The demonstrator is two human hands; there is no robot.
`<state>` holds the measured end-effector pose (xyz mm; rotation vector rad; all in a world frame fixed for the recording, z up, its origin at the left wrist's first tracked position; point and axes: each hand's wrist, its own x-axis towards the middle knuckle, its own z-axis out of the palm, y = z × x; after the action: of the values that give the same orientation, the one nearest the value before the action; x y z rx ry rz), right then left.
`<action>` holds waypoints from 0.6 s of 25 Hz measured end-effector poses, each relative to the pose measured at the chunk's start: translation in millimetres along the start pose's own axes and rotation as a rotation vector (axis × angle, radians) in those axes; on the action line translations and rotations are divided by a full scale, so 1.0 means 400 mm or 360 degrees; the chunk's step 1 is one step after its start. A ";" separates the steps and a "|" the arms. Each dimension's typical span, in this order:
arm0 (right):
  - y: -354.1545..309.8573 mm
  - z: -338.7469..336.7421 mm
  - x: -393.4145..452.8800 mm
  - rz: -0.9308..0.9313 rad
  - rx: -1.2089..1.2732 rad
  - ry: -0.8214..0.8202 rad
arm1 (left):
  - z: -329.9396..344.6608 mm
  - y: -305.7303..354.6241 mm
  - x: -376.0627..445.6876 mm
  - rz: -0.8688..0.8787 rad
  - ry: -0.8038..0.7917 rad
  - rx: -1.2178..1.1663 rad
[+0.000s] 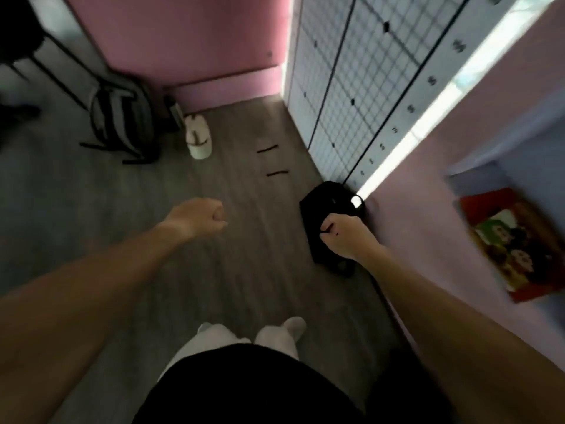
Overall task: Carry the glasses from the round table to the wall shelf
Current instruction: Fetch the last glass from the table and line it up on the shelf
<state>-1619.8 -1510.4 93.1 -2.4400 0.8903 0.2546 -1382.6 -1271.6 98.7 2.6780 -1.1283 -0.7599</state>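
The view is blurred by motion. My left hand (200, 220) is out over the grey floor, closed in a fist with nothing visible in it. My right hand (345, 237) is held near the pink wall, fingers curled around something thin and dark that looks like the glasses (326, 230); most of them are hidden in the hand and merge with a black bag behind. A recessed wall shelf (489, 179) opens in the pink wall on the right, and a colourful red-edged box (516, 246) lies in it. No round table is in view.
A black bag (327, 197) lies on the floor by the wall, under my right hand. A grey backpack (122, 117) and a white cap (199, 139) lie farther left. A white gridded panel (351, 87) stands ahead. A dark chair (18, 35) is at the top left.
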 end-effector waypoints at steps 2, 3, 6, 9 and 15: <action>-0.025 0.151 0.000 -0.0036 -0.0135 -0.0211 | 0.143 -0.161 -0.114 -0.0259 -0.0059 -0.0162; -0.052 0.228 -0.003 -0.0084 -0.0201 -0.0344 | 0.213 -0.244 -0.184 -0.0400 -0.0101 -0.0222; -0.129 0.466 -0.073 -0.0193 -0.0324 -0.0893 | 0.453 -0.441 -0.438 -0.0742 -0.0391 -0.0358; -0.101 0.647 -0.228 -0.0134 -0.0610 -0.1317 | 0.714 -0.477 -0.698 -0.0945 -0.0718 -0.0485; -0.120 0.816 -0.396 0.0075 -0.0850 -0.1615 | 0.912 -0.484 -1.030 -0.1262 -0.0927 -0.1029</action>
<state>-1709.0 -1218.3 -108.5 -2.2181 0.4215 1.7283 -1686.7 -821.1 -112.9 2.2926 0.2292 -1.7252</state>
